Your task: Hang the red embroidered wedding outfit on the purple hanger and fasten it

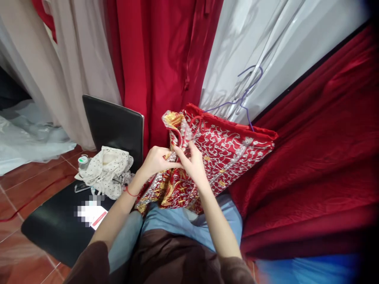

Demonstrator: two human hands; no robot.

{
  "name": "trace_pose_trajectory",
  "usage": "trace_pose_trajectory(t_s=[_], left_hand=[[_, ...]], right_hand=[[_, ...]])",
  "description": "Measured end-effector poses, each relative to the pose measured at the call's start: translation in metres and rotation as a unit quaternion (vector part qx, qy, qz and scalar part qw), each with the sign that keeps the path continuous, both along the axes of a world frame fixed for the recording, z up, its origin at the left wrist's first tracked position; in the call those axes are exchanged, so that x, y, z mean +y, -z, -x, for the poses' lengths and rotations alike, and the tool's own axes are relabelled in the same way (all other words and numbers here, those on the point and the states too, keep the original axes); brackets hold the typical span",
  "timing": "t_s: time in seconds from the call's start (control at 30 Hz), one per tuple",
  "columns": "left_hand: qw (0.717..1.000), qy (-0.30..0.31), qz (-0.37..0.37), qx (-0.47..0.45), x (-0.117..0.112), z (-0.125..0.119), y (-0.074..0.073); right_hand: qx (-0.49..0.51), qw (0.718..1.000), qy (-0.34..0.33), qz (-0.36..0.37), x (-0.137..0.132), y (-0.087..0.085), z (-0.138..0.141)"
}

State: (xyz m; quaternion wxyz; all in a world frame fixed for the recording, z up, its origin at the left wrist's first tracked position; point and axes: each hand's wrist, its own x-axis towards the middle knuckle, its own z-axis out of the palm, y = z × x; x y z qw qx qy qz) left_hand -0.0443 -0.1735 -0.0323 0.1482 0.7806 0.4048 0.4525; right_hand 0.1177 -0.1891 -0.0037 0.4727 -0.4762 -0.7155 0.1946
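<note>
A red garment (219, 154), embroidered in silver and gold, lies across my lap with its red top edge tilted up and to the right. From that edge rises a purple wire hanger (245, 94). Both hands meet over a bunched fold at the garment's left side. My left hand (157, 159) pinches the embroidered cloth between thumb and fingers. Close beside it, my right hand (192, 161) grips the same fold, thumb towards the left hand. The exact spot between the fingertips is partly hidden.
At left stands a black chair (56, 221) bearing a dotted cream cloth bag (108, 167), a small bottle (84, 161) and a white-and-red card (99, 219). Red curtains (166, 59) and white drapes (233, 43) hang ahead. Dark red fabric (314, 157) fills the right side.
</note>
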Motion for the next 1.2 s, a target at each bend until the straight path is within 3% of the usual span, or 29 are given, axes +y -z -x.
trace_pose_trajectory(t_s=[0.1,0.17,0.27,0.37,0.43,0.5,0.6,0.63,0.7,0.83,0.9,1.0,1.1,1.2], left_hand=[[0.996,-0.022,0.053,-0.062,0.007,0.019,-0.001],[0.988,-0.055,0.100,-0.100,0.012,0.033,0.000],[0.967,-0.093,0.160,-0.177,0.021,0.058,0.004],[0.949,-0.115,0.175,-0.235,0.029,0.071,0.010],[0.949,-0.118,0.165,-0.240,0.031,0.069,0.013],[0.955,-0.116,0.150,-0.229,0.031,0.062,0.014],[0.960,-0.123,0.134,-0.212,0.032,0.057,0.015],[0.960,-0.133,0.131,-0.210,0.033,0.059,0.016],[0.957,-0.163,0.126,-0.206,0.035,0.065,0.018],[0.954,-0.230,0.101,-0.161,0.038,0.079,0.021],[0.955,-0.249,0.085,-0.137,0.038,0.080,0.021],[0.954,-0.265,0.064,-0.124,0.039,0.079,0.021],[0.947,-0.293,0.053,-0.120,0.044,0.080,0.026],[0.936,-0.330,0.057,-0.104,0.050,0.088,0.033]], right_hand=[[-0.058,0.996,-0.066,-0.014,0.015,-0.022,0.004],[-0.042,0.996,-0.078,-0.031,0.022,-0.032,-0.002],[0.041,0.997,-0.047,-0.046,0.029,-0.038,-0.019],[0.074,0.996,-0.021,-0.033,0.031,-0.033,-0.028],[0.046,0.998,-0.033,-0.036,0.032,-0.028,-0.018],[-0.011,0.995,-0.088,-0.039,0.032,-0.024,0.002],[-0.147,0.976,-0.158,-0.014,0.038,-0.033,0.035],[-0.196,0.969,-0.148,-0.008,0.043,-0.040,0.042],[-0.276,0.958,-0.064,-0.034,0.062,-0.057,0.050],[-0.353,0.907,0.118,-0.197,0.126,-0.084,0.034],[-0.393,0.882,0.150,-0.213,0.158,-0.081,0.019],[-0.454,0.862,0.162,-0.157,0.181,-0.061,-0.002],[-0.461,0.854,0.155,-0.183,0.171,-0.040,-0.013],[-0.436,0.855,0.149,-0.237,0.149,-0.030,-0.020]])
